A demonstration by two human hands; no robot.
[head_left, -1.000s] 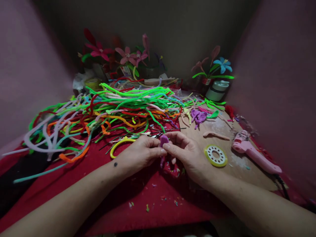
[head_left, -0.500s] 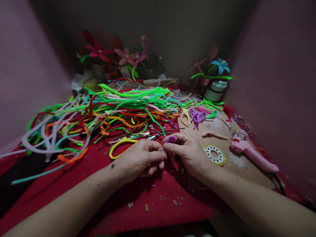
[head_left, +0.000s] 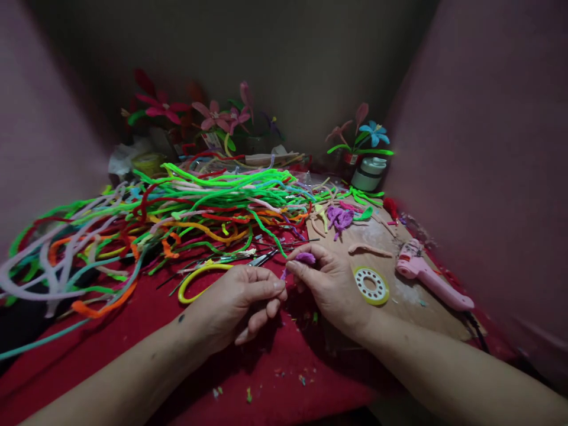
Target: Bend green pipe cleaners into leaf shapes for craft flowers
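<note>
Between my two hands is a small purple pipe cleaner piece [head_left: 305, 258] with a folded, petal-like end. My right hand [head_left: 331, 281] pinches it by that wider part, thumb and forefinger closed on it. Thumb and forefinger of my left hand [head_left: 248, 299] are closed at the thin purple tail, just left of the right fingertips; the tail's very end is hidden. Yellow-handled scissors [head_left: 181, 290] lie behind my left hand, their blades pointing away to the right. A bundle of purple pipe cleaner shapes [head_left: 339, 218] rests on the wooden board [head_left: 373, 234] beyond my right hand.
A large heap of coloured pipe cleaners [head_left: 222, 198] covers the left and back of the red cloth [head_left: 266, 390]. On the board sit a tape roll [head_left: 381, 294] and a pink glue gun [head_left: 437, 287]. Pipe cleaner flowers [head_left: 213, 115] and a lidded jar [head_left: 369, 173] stand behind.
The whole view has shifted, so the table's things appear further left and lower. My left fingers have slid slightly away from my right hand, showing the purple tail between them.
</note>
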